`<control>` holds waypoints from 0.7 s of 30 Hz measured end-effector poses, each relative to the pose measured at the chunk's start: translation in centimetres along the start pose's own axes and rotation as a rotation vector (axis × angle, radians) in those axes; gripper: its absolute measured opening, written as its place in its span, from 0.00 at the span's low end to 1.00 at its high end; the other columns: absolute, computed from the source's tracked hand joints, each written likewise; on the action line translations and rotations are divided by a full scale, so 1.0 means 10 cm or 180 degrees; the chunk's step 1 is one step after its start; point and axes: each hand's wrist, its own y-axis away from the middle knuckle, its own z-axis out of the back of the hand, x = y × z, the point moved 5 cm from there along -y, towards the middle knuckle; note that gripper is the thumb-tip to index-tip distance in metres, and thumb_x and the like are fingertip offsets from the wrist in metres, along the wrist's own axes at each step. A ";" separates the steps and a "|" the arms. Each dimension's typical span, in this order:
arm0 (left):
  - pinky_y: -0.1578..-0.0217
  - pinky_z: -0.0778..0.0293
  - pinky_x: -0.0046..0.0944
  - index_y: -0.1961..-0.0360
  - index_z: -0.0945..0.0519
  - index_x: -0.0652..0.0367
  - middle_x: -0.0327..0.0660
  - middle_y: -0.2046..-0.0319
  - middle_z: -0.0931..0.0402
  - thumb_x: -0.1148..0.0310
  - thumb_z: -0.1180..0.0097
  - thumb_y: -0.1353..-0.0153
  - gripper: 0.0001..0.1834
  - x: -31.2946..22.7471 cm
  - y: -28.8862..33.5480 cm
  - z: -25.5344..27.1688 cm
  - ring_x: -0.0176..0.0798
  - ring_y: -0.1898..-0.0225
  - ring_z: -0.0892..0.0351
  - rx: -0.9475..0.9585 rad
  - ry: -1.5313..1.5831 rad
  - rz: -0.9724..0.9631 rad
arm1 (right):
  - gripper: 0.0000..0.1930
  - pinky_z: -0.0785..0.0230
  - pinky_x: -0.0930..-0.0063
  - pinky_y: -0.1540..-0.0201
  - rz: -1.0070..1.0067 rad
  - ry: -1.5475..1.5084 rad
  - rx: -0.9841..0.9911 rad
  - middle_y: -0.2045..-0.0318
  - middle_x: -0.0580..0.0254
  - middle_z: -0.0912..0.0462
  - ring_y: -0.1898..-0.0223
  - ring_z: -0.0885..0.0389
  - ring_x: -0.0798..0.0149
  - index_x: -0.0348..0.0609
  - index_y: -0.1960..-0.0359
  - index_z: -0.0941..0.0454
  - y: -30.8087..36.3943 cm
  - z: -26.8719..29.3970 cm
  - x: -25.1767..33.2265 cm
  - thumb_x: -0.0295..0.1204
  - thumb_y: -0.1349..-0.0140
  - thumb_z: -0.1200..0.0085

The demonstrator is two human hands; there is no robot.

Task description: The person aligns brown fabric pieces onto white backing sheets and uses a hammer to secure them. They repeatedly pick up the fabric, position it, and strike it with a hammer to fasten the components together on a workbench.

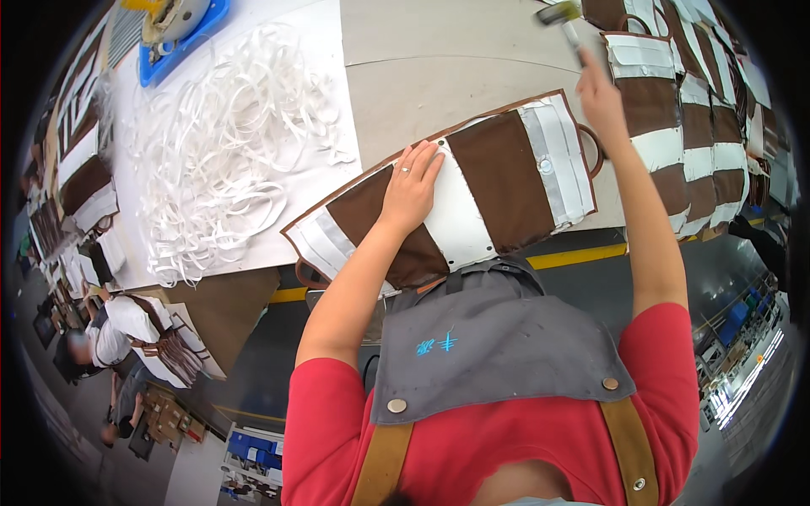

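Observation:
A flat bag piece in brown and white, with a loop handle at each end, lies slantwise at the near edge of the table. My left hand rests flat on it, fingers stretched over the seam between a brown part and the middle white band; a ring shows on one finger. Raised at the far right, my right hand grips a hammer by its handle. The hammer's head is blurred and apart from the bag. Small dark round spots sit near the ends of the white band.
A tangled heap of white straps covers the left of the table. Behind it stands a blue tray holding a machine part. Similar bag pieces are piled on the right. Two other people are at the lower left.

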 end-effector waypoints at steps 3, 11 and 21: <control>0.37 0.39 0.49 0.51 0.25 0.63 0.45 0.47 0.30 0.81 0.50 0.49 0.21 0.01 0.04 -0.01 0.47 0.39 0.34 -0.0038 0.0131 -0.0015 | 0.25 0.30 0.64 0.62 0.0944 0.0103 0.0914 0.58 0.56 0.19 0.71 0.23 0.56 0.58 0.34 0.37 0.83 -0.25 0.36 0.25 0.34 0.57; 0.40 0.35 0.52 0.52 0.25 0.63 0.46 0.52 0.29 0.84 0.49 0.50 0.20 -0.01 -0.02 0.06 0.50 0.42 0.32 -0.0159 0.0417 -0.0046 | 0.37 0.30 0.62 0.79 0.1101 0.0924 0.1031 0.75 0.54 0.28 0.81 0.26 0.51 0.72 0.31 0.46 1.39 -0.64 0.66 0.21 0.41 0.54; 0.39 0.36 0.50 0.54 0.24 0.65 0.47 0.50 0.28 0.82 0.48 0.50 0.19 0.04 0.03 0.08 0.51 0.42 0.31 -0.0083 0.0428 -0.0187 | 0.38 0.31 0.62 0.80 0.1258 0.0843 0.0739 0.76 0.56 0.31 0.83 0.28 0.54 0.74 0.32 0.44 1.43 -0.71 0.77 0.20 0.43 0.53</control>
